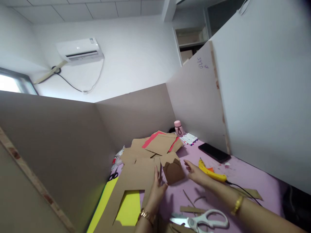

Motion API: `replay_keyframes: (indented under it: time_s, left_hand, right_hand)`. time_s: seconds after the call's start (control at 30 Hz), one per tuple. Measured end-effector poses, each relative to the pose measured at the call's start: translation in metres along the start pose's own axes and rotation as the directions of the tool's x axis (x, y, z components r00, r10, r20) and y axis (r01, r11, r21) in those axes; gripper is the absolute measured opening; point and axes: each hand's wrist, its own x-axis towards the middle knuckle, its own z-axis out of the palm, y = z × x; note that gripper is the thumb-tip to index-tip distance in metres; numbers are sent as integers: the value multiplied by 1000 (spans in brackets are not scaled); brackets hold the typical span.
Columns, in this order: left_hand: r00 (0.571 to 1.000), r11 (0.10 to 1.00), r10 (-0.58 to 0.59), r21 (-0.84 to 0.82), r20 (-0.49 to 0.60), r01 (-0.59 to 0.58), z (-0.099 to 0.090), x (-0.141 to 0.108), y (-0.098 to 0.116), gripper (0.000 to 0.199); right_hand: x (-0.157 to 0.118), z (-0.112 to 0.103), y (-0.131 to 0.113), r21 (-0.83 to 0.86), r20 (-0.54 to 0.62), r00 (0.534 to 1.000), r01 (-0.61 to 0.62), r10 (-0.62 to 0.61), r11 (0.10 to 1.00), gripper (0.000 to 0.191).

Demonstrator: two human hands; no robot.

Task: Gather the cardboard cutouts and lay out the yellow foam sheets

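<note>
- Showed solid dark brown on the small cardboard piece (173, 172).
- Showed paler tan on the large cardboard sheet (132, 176), left of the small cardboard piece.
- Shone bright yellow in the paper (130, 208), nearer and left of it.
- Spread lilac across the tabletop (252, 171) around it, faintly blotched to its right.
- Ran red along strips (152, 140) amid brown cardboard beyond it.
- Kept to pale pink on the bottle (178, 127), beyond it, with a dark loop.
- Mixed white barrels with purple, red and blue ends on the markers (189, 139), beyond it to the right.
- Looked black on the phone (213, 152), right of it.
- Paired yellow with orange on the glue gun (215, 175), right of it.
- Joined white handles to silvery blades on the scissors (191, 223), nearer than it.
- Gleamed gold on the linked band (146, 216) and bracelet (237, 205), nearer than it.
</note>
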Motion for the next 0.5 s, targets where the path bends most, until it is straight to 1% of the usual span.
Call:
replay_keyframes:
  time_s: [0.1,0.17,0.23,0.3,0.37,0.4,0.47,0.5]
  left_hand:
    - [996,996,-73,45,-54,76,-16,-32,6,116]
    - [991,993,-100,61,-85,105,-26,-58,9,115]
    - [990,992,-105,66,-97,112,-33,-87,11,108]
    - [989,992,-103,65,-110,110,-36,-116,12,99]
    - [982,992,-99,66,-160,111,-34,-143,12,92]
    - [974,992,-91,68,-207,107,-33,-156,12,90]
    - [951,992,-68,77,-302,96,-31,-177,13,90]
    - [943,993,-58,83,-327,90,-33,-186,14,88]
  right_hand:
    - [-45,-18,-10,-133,29,999,50,-46,990,52]
    - [-81,-26,-16,-206,59,995,93,-83,974,52]
    - [-114,-30,-20,-267,92,989,137,-117,954,49]
    - [-140,-30,-21,-321,130,981,180,-145,930,46]
    - [-157,-26,-21,-372,168,972,216,-164,903,45]
    - [-162,-24,-20,-396,183,968,231,-170,889,45]
    - [-166,-20,-17,-444,202,963,253,-179,860,46]
    - [-167,-18,-16,-466,205,961,261,-184,846,47]
